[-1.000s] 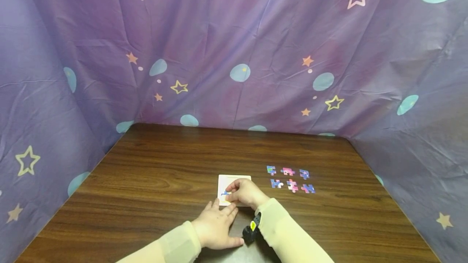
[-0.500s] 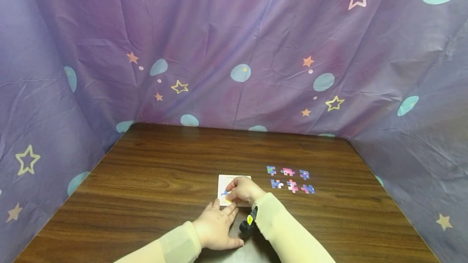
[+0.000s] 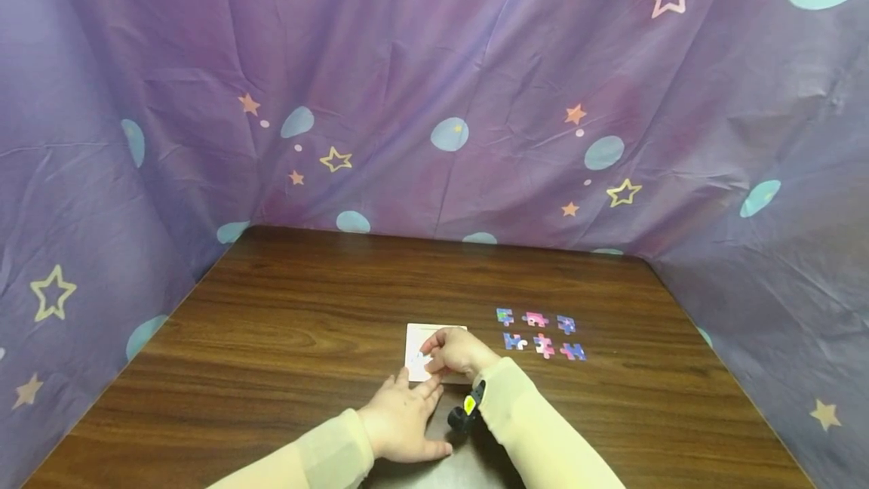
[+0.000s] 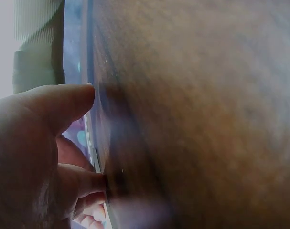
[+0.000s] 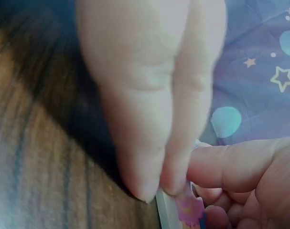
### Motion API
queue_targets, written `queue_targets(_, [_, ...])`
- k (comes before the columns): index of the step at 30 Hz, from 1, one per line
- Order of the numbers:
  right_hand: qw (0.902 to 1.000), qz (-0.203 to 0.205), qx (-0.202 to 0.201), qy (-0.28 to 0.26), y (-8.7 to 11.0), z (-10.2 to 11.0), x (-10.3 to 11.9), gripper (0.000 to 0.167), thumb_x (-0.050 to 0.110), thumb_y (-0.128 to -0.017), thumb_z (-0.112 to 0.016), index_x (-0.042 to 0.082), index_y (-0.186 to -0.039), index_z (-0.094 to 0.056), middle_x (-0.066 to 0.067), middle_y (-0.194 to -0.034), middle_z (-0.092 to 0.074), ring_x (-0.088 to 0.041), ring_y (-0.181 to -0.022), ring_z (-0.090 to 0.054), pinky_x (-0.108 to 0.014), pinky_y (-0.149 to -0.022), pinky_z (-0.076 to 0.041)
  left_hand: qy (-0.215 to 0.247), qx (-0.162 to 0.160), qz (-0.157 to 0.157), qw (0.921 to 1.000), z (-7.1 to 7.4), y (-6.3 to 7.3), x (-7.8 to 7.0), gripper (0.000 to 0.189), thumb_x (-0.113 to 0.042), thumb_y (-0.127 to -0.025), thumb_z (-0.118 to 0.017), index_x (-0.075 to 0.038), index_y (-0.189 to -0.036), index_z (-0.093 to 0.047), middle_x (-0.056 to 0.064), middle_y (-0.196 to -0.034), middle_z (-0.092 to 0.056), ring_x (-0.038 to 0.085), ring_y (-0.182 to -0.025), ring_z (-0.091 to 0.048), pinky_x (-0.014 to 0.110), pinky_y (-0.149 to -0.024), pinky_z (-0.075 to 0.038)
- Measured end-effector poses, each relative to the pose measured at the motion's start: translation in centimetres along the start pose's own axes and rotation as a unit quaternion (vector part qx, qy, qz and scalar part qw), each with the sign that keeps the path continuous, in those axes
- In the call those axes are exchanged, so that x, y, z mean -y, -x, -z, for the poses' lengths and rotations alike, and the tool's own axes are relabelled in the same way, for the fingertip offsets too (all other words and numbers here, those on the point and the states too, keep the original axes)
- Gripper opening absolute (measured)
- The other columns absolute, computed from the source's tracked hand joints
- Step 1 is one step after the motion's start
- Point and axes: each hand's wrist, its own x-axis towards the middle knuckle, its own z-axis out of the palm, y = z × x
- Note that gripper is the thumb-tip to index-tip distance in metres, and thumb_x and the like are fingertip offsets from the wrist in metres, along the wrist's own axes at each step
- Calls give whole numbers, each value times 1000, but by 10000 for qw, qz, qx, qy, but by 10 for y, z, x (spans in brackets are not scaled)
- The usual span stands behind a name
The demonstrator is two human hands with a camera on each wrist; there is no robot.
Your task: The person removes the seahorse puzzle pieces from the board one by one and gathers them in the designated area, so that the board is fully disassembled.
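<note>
A small white puzzle tray (image 3: 415, 334) lies on the table in front of me. My left hand (image 3: 402, 419) is spread flat, with its fingertips on the near edge of the tray. Over the tray, my right hand (image 3: 459, 352) bends its thumb and forefinger together at a jigsaw piece, pinching it. In the right wrist view this piece (image 5: 190, 210) shows pink, yellow and blue beside the tray's pale rim, partly covered by fingers. Two straight left fingers (image 5: 140, 119) cross that view. The left wrist view shows the left thumb (image 4: 68, 102) and curled-looking fingertips at the tray edge.
To the right of the tray, several loose jigsaw pieces lie apart in two rows, among them a pink piece (image 3: 535, 320) and a pink-and-white piece (image 3: 544, 346). The dark wooden table (image 3: 305, 300) is bounded by a purple curtain (image 3: 380, 81).
The right wrist and its camera have shifted slightly, while the fingers stay at the same spot on the tray. The left hand keeps its place. The piece now looks paler, with glare over it.
</note>
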Motion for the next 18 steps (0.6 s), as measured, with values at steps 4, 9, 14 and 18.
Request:
queue_targets(4, [9999,-58,52,116,0,3,2,24,-14,-71,-68,-5,-94,-65,-2,-74,-53,-11,-60,-53,-21,-53,-50,114,-66,-105,9999,-2,0,5,86,-75,-83,-45,-15,-144,-46,-3,-153,-34,48,-131,-37,54,-106,-35])
queue_targets(9, [9991,-102,12,409,0,2,6,23,-10,-72,-70,-3,-93,-67,-3,-79,-59,-11,-59,-53,-20,-53,-47,534,-167,-227,9982,-1,5,13,82,-72,-83,-49,-16,-143,-48,-7,-151,-37,47,-132,-36,54,-106,-34])
queue_targets(14, [9984,-95,45,558,0,3,4,23,-9,-71,-69,-2,-94,-67,-3,-76,-60,-11,-57,-53,-20,-53,-46,626,-201,-247,9975,-3,6,15,79,-71,-83,-50,-18,-143,-48,-10,-151,-36,45,-134,-35,54,-105,-36])
queue_targets(18, [9990,-105,67,431,-1,4,3,23,-10,-72,-68,-3,-94,-66,-3,-76,-59,-11,-56,-53,-21,-52,-45,505,-307,-255,9979,-2,5,14,78,-69,-83,-51,-19,-143,-48,-7,-152,-36,45,-132,-38,53,-101,-40])
